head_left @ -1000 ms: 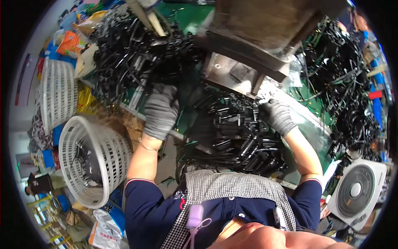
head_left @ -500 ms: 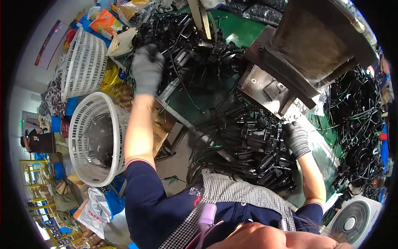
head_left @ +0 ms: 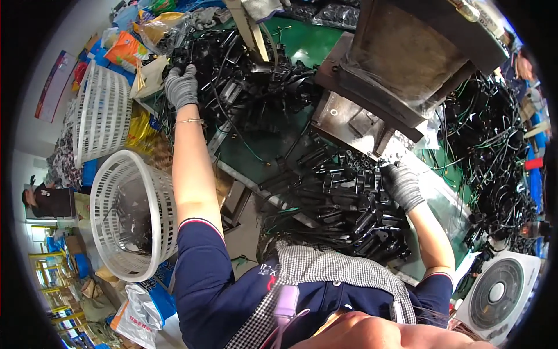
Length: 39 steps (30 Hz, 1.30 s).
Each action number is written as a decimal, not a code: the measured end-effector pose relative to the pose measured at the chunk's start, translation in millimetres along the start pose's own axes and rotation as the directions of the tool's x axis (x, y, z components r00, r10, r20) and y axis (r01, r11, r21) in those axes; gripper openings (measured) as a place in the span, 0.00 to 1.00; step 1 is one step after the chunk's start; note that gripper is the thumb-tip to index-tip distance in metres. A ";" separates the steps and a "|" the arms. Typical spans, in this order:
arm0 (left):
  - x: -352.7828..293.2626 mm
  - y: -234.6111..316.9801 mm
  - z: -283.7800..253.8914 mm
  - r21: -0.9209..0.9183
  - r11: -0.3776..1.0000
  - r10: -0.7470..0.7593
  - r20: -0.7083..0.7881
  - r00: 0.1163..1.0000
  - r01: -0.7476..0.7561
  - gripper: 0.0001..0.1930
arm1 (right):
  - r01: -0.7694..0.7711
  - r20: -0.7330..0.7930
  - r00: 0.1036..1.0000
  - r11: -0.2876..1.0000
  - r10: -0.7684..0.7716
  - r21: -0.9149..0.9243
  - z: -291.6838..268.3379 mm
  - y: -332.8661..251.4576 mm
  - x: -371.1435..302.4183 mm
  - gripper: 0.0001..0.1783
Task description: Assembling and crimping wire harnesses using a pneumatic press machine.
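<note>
My left hand [head_left: 182, 88], in a grey glove, is at the far left end of a heap of black cabled parts [head_left: 232, 93]. Its fingers bend down around something dark among the parts, and their tips are partly hidden. A second batch of black parts [head_left: 354, 198], with tubular bodies and cables trailing toward me, lies close to my body. At its right edge is my gloved right hand [head_left: 402, 187], fingers curled at the small metal ends of the parts. What it grips is hidden under the fingers.
A heavy metal machine [head_left: 407, 64] stands over the green table [head_left: 302, 53] at the back right. White plastic baskets [head_left: 154, 215] are on the left. More black cables [head_left: 488, 139] are heaped at the right, above a white fan [head_left: 497, 294]. Someone in dark clothing [head_left: 53, 200] is at far left.
My left hand has moved away from me along the far heap, toward its left end. My right hand stays at the nearer batch. The whole view has shifted slightly.
</note>
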<state>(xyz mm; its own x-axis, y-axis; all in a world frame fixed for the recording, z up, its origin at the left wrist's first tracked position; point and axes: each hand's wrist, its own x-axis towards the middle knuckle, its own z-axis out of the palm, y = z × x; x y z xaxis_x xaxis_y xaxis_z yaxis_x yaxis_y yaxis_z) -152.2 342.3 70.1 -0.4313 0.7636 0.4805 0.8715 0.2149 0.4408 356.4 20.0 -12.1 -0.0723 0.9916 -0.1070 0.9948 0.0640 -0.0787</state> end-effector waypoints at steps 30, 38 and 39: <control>-198.7 114.8 15.4 -0.347 -0.445 0.501 0.668 0.551 0.825 0.17 | 0.123 0.038 0.992 0.989 -0.121 -0.079 -9.1 -0.8 5.9 0.18; -219.4 141.0 57.8 -0.982 0.191 0.668 0.125 0.734 -0.007 0.15 | 0.115 -0.062 0.991 0.993 -0.117 -0.037 -10.2 -6.6 5.9 0.16; -226.5 144.4 56.8 -0.981 0.193 0.665 0.125 0.736 -0.008 0.15 | 0.118 -0.044 0.992 0.992 -0.120 -0.032 -9.5 -5.1 6.7 0.17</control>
<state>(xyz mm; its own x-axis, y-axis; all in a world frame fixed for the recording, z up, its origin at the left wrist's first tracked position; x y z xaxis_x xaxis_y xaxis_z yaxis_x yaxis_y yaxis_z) 84.6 234.9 -18.3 0.2915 0.7812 0.5520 -0.0574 -0.5617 0.8253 351.5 27.4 -3.0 -0.1875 0.9808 -0.0528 0.9811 0.1844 -0.0587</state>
